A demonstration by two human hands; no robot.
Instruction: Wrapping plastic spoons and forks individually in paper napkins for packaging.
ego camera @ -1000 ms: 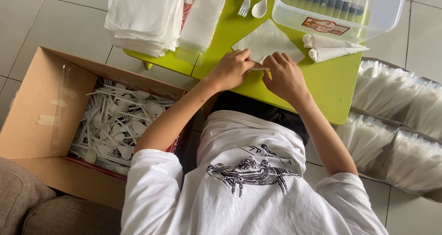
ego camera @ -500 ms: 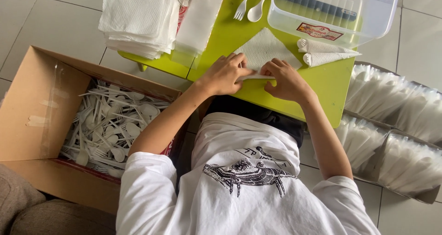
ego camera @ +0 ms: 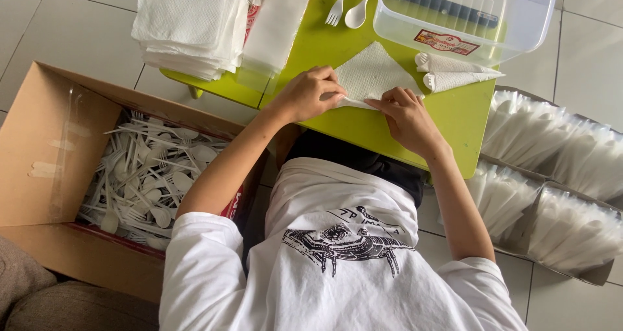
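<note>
Here I see both hands on the white napkin [ego camera: 371, 74], folded triangular on the green table [ego camera: 454, 120]. Left hand [ego camera: 305, 94] fingers curled, pinching its near edge; right hand [ego camera: 407, 113] fingers half-closed, pressing the same edge.

An open brown cardboard box [ego camera: 45, 169] of white plastic cutlery stands at my left. Far right, a clear plastic tub [ego camera: 513, 29] carries a rectangular red-and-cream label [ego camera: 445, 42]. Clear plastic packets [ego camera: 571, 175] lie at my right.
</note>
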